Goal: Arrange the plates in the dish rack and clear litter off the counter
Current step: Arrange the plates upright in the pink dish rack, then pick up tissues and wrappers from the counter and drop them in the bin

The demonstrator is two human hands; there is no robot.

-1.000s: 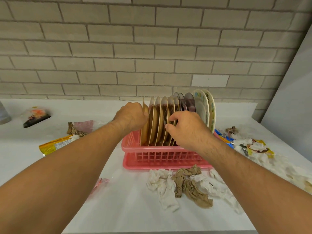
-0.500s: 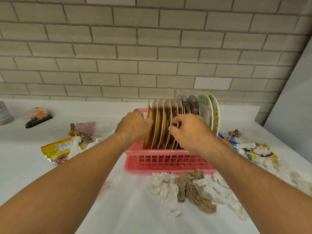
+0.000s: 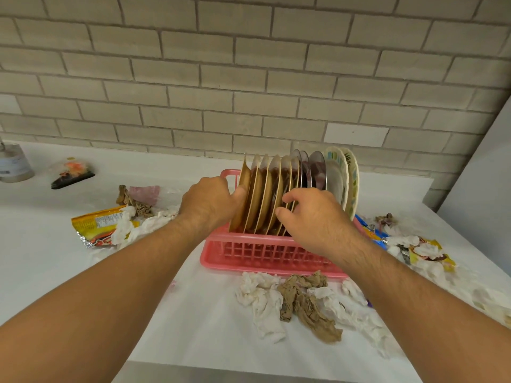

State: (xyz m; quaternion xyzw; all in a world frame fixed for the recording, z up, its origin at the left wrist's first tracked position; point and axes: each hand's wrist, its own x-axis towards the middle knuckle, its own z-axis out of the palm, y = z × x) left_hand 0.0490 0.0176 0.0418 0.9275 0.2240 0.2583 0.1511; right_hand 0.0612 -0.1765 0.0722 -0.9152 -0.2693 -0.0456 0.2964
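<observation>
A pink dish rack (image 3: pixel 265 254) stands on the white counter (image 3: pixel 49 261) with several plates upright in it: tan plates (image 3: pixel 262 194) at the left, dark glass plates (image 3: pixel 316 170) in the middle, patterned white plates (image 3: pixel 343 175) at the right. My left hand (image 3: pixel 208 201) grips the leftmost tan plate at its edge. My right hand (image 3: pixel 309 217) pinches the rims of tan plates further right. Crumpled white and brown tissues (image 3: pixel 293 299) lie in front of the rack.
A yellow snack wrapper (image 3: pixel 96 225) and tissue lie left of the rack, with a brown wad and pink bag (image 3: pixel 138 197) behind. A black-based packet (image 3: pixel 72 175) and a jar (image 3: pixel 13 167) sit far left. Wrappers and tissues (image 3: pixel 412 244) lie at the right. A brick wall stands behind.
Both hands stayed on the tan plates; my right hand's fingers shifted slightly along the rims. The view tilted a little, so the rack sits lower in frame.
</observation>
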